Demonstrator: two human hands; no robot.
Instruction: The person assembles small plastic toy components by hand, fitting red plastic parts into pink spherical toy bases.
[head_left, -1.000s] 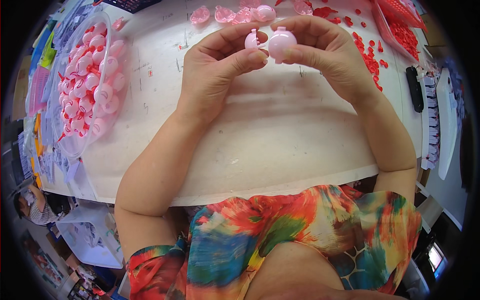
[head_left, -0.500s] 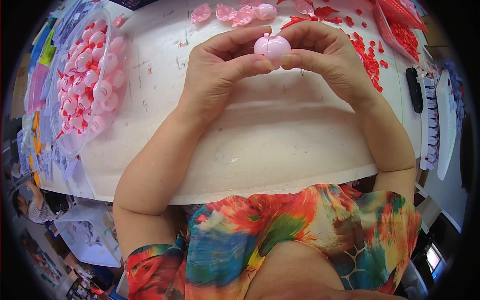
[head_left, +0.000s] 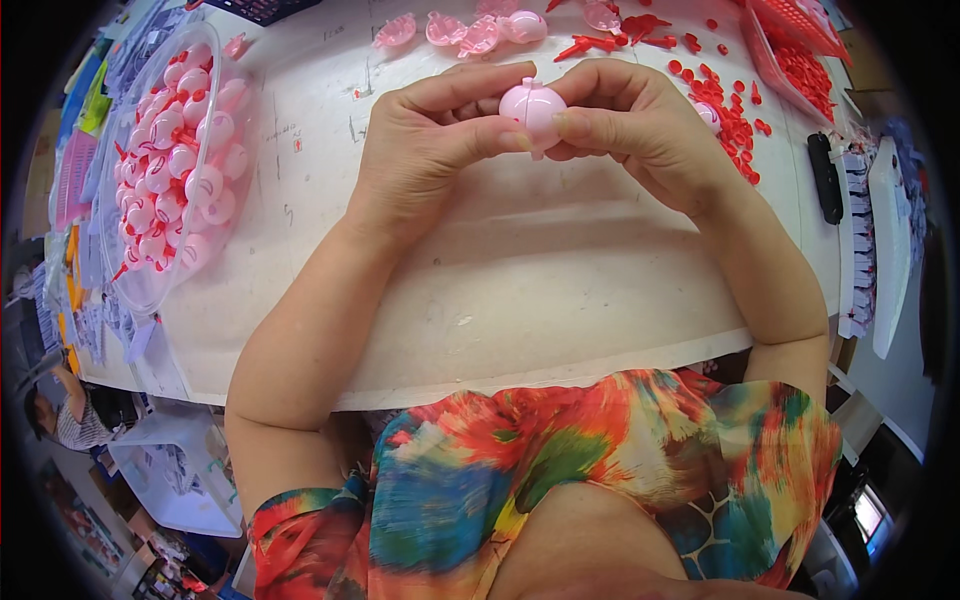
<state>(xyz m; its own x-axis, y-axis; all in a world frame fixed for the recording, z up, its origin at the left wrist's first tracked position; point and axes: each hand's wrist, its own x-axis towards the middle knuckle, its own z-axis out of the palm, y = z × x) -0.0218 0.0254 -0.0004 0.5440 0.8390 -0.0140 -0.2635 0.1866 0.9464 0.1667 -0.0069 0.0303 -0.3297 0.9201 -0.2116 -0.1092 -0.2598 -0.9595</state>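
Observation:
A small pink plastic ball [head_left: 533, 110] with a stub on top is pinched between both my hands above the white table [head_left: 520, 300]. My left hand [head_left: 425, 150] presses it from the left with thumb and forefinger. My right hand [head_left: 640, 130] grips it from the right, thumb across its front. Loose pink half-shells [head_left: 455, 30] lie just beyond my hands at the table's far edge. Small red plastic pieces [head_left: 725, 110] are scattered to the right of my right hand.
A clear plastic bag [head_left: 170, 170] full of finished pink-and-red balls lies at the left. A red tray [head_left: 800, 55] of red parts sits at the far right, with a black object [head_left: 825, 178] beside it. Another person [head_left: 60, 415] sits at lower left.
Two separate pink pieces held apart a second ago have been pushed together into one ball. My hands have drawn closer around it.

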